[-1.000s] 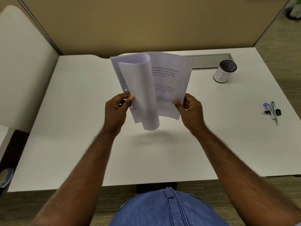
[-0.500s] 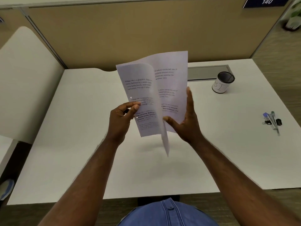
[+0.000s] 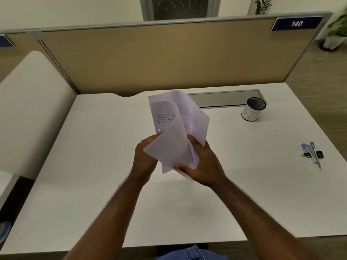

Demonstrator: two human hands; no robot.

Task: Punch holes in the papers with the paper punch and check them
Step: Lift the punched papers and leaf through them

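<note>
A few printed white papers (image 3: 195,117) are held up above the middle of the white desk (image 3: 93,166). My left hand (image 3: 145,158) grips their lower left edge, where a punched hole shows near the margin. My right hand (image 3: 201,164) holds the lower right part, thumb on the front sheet (image 3: 169,147), which curls over toward the left and covers most of the sheets behind it. No paper punch is in view.
A black mesh pen cup (image 3: 253,109) with a white label stands at the back right, next to a grey cable tray lid (image 3: 221,98). Pens and binder clips (image 3: 312,153) lie at the right. A tan partition (image 3: 169,57) closes off the back.
The front sheet has been turned over leftward and my right hand, which was open beside the papers, now holds them low down. The papers dropped lower and the view tilted up.
</note>
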